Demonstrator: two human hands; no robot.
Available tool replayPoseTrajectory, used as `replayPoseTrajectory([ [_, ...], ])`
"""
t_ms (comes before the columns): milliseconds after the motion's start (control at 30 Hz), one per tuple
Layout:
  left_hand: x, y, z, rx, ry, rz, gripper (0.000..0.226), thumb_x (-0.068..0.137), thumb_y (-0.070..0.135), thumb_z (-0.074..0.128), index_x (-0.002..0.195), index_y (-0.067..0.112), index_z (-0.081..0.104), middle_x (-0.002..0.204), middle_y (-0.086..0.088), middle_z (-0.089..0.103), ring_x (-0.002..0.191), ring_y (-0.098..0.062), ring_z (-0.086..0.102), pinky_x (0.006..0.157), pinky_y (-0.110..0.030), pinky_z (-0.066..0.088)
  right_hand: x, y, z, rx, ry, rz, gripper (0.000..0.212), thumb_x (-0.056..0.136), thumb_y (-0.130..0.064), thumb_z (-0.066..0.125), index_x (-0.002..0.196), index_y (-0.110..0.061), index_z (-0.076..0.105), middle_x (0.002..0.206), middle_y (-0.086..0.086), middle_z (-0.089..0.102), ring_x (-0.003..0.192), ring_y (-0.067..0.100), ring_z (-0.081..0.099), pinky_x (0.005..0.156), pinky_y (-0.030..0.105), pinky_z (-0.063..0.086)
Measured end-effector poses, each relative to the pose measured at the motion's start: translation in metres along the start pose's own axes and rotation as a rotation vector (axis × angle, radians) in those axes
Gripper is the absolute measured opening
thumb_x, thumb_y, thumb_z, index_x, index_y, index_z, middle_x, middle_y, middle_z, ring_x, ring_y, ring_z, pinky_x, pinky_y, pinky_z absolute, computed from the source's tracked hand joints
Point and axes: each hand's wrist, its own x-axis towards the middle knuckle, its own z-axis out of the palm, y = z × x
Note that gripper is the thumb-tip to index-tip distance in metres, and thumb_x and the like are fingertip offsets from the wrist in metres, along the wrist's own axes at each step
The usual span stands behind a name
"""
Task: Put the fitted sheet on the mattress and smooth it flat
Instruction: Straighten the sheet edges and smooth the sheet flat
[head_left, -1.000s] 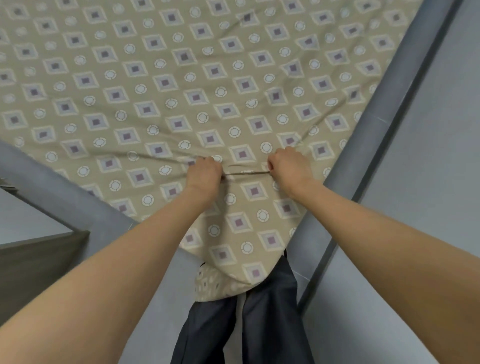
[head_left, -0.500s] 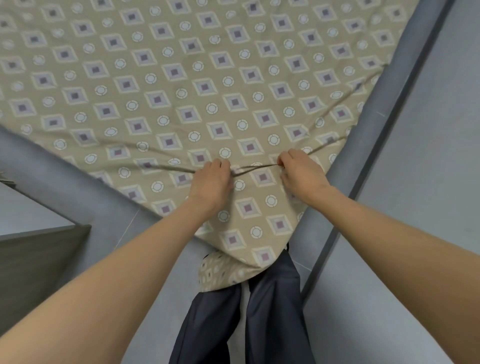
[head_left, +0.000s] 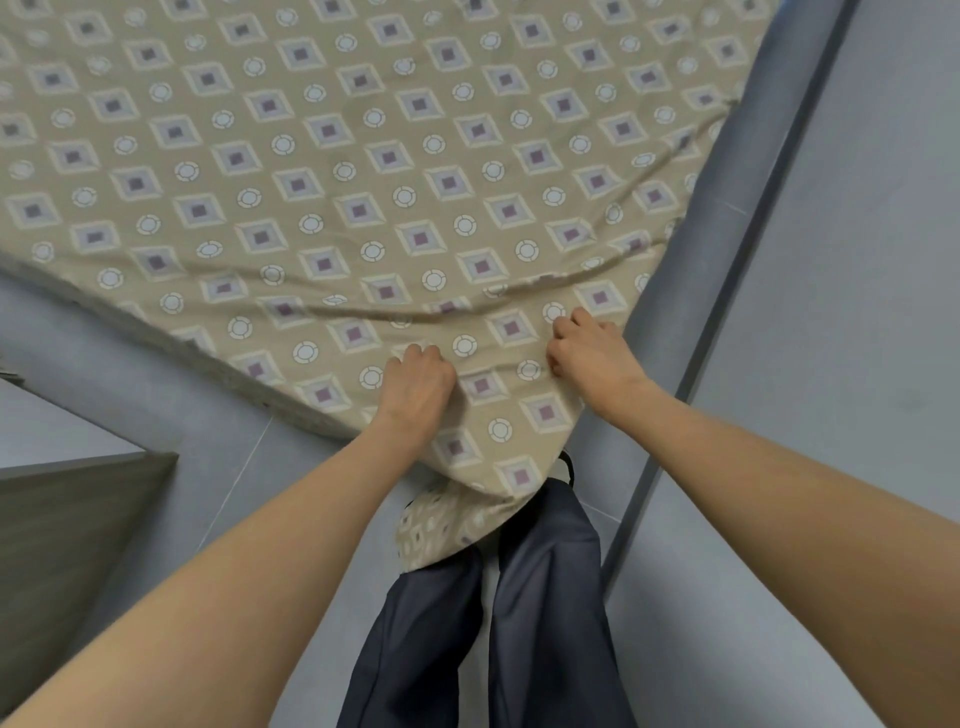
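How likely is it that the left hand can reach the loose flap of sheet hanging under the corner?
Probably yes. The flap hangs just below the corner, close under the left hand, with open space between. That hand grips the sheet on top, so it must let go first.

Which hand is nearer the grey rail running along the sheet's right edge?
Right. The right hand grips the sheet just beside the grey rail; the left hand grips it farther left, away from the rail.
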Motion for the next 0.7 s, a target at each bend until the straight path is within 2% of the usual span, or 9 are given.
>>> replayPoseTrajectory([
  [100,0.0,0.002,0.005,-0.014,-0.001,0.008,0.023,0.093,0.002,0.049,0.115,0.004,0.056,0.119,-0.011,0.052,0.112,-0.028,0.048,0.082,-0.034,0.042,-0.01,-0.001,0.008,0.051,0.061,-0.067,0.023,0.087,0.001,0.052,0.109,-0.007,0.055,0.114,0.009,0.05,0.107,0.026,0.044,0.077,0.032,0.036],
  [233,-0.008,-0.009,0.003,-0.168,-0.103,0.052,0.025,0.094,0.009,0.049,0.116,0.008,0.06,0.119,-0.011,0.052,0.114,-0.029,0.048,0.086,-0.037,0.044,-0.029,-0.002,0.012,0.191,0.018,-0.079,0.041,0.081,-0.009,0.06,0.12,-0.009,0.047,0.118,0.006,0.046,0.107,0.023,0.045,0.077,0.03,0.045],
  [333,-0.017,-0.014,0.003,-0.248,-0.147,0.079,0.023,0.094,0.01,0.049,0.112,0.01,0.062,0.117,-0.011,0.053,0.112,-0.028,0.048,0.087,-0.038,0.045,-0.031,-0.01,0.007,0.141,-0.012,-0.071,0.029,0.084,-0.012,0.061,0.113,-0.008,0.054,0.118,0.007,0.046,0.107,0.024,0.047,0.076,0.035,0.048],
  [400,-0.018,-0.015,-0.001,-0.261,-0.15,0.091,0.022,0.094,0.012,0.049,0.11,0.01,0.063,0.116,-0.011,0.054,0.112,-0.028,0.05,0.085,-0.037,0.044,-0.027,-0.014,0.002,0.069,-0.029,-0.086,0.02,0.087,-0.01,0.059,0.107,-0.008,0.06,0.116,0.008,0.048,0.107,0.025,0.048,0.08,0.036,0.045],
  [467,-0.019,-0.016,-0.004,-0.257,-0.148,0.099,0.022,0.094,0.013,0.049,0.11,0.01,0.063,0.116,-0.011,0.054,0.112,-0.028,0.05,0.085,-0.037,0.043,-0.025,-0.018,-0.002,0.028,-0.076,-0.097,0.019,0.088,-0.009,0.058,0.107,-0.009,0.063,0.115,0.007,0.05,0.11,0.025,0.048,0.088,0.038,0.042],
  [533,-0.018,-0.015,-0.005,-0.244,-0.141,0.103,0.022,0.094,0.011,0.049,0.111,0.01,0.063,0.116,-0.011,0.054,0.112,-0.028,0.051,0.086,-0.036,0.043,-0.024,-0.017,-0.004,-0.025,-0.112,-0.111,0.022,0.087,-0.005,0.059,0.108,-0.01,0.064,0.115,0.006,0.051,0.111,0.025,0.049,0.087,0.037,0.041],
  [567,-0.019,-0.014,-0.005,-0.235,-0.135,0.107,0.022,0.094,0.011,0.049,0.111,0.01,0.063,0.116,-0.011,0.054,0.112,-0.028,0.051,0.086,-0.036,0.044,-0.023,-0.018,-0.006,-0.04,-0.128,-0.115,0.022,0.086,-0.002,0.058,0.106,-0.011,0.064,0.112,0.006,0.053,0.108,0.025,0.051,0.083,0.035,0.041],
  [633,-0.02,-0.013,-0.003,-0.224,-0.123,0.112,0.022,0.093,0.01,0.049,0.111,0.01,0.063,0.117,-0.011,0.054,0.112,-0.028,0.051,0.086,-0.037,0.044,-0.027,-0.02,-0.009,-0.041,-0.211,-0.076,0.018,0.086,0.003,0.053,0.094,-0.011,0.062,0.093,0.005,0.056,0.094,0.026,0.055,0.074,0.033,0.04],
  [700,-0.02,-0.012,-0.002,-0.208,-0.123,0.123,0.024,0.093,0.011,0.049,0.113,0.01,0.063,0.117,-0.01,0.054,0.112,-0.028,0.051,0.087,-0.037,0.045,-0.031,-0.024,-0.009,-0.02,-0.314,-0.022,0.018,0.085,0.006,0.049,0.081,-0.011,0.052,0.073,0.002,0.045,0.082,0.026,0.049,0.07,0.03,0.038],
])
